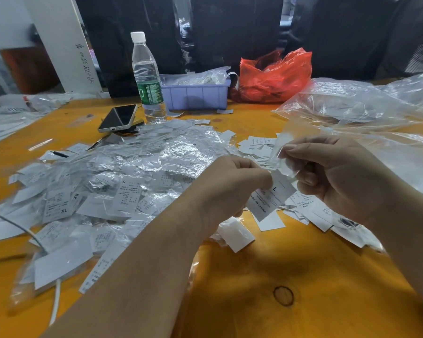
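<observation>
Heap of bagged labels [122,172] sits left on the orange surface [303,276], likely finished ones. Left hand [232,181]: grip closed, pinching the size-L label [271,196] by its top, mid-air at centre. Right hand [335,176]: grip pinches a small clear bag [282,152] just above the label, probably so the label slides in.

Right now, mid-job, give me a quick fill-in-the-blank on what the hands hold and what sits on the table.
1. The label pinched by the left hand shows the size letter ____.
2. The small clear bag is pinched by the ____ hand.
3. The cap of the water bottle is ____.
4. The crumpled bag beside the purple bin is ____ in colour.
Missing words: L; right; white; red.
</observation>
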`<state>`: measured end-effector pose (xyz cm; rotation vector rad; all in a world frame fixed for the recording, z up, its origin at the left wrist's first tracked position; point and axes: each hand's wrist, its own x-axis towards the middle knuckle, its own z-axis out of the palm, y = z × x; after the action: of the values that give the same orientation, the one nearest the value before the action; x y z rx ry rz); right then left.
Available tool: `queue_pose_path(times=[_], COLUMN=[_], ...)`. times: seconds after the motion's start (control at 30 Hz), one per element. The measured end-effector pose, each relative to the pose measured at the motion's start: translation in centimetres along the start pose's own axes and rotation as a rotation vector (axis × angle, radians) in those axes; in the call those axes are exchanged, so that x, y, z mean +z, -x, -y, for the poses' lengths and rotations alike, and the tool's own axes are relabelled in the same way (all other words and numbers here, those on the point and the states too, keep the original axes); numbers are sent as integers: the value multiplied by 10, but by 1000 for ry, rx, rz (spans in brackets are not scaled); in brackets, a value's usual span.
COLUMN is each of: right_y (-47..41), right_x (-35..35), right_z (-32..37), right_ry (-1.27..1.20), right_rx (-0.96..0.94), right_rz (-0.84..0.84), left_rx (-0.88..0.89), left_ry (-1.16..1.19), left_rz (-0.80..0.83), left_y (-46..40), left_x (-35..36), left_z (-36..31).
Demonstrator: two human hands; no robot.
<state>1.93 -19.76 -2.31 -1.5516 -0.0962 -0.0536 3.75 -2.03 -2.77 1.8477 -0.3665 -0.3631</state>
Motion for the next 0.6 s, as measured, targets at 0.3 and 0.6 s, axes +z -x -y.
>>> queue_pose_path(times=[0.3,0.6], right_y=[1,2], right_x=[1,2], right_z=[1,3], right_ry=[24,57], right_rx=[7,37], right_rz=[27,43], left_rx=[6,25], left_ry=[73,118], left_rz=[-65,-91], left_y=[1,1], left_x=[-4,-6], left_z=[-2,-3])
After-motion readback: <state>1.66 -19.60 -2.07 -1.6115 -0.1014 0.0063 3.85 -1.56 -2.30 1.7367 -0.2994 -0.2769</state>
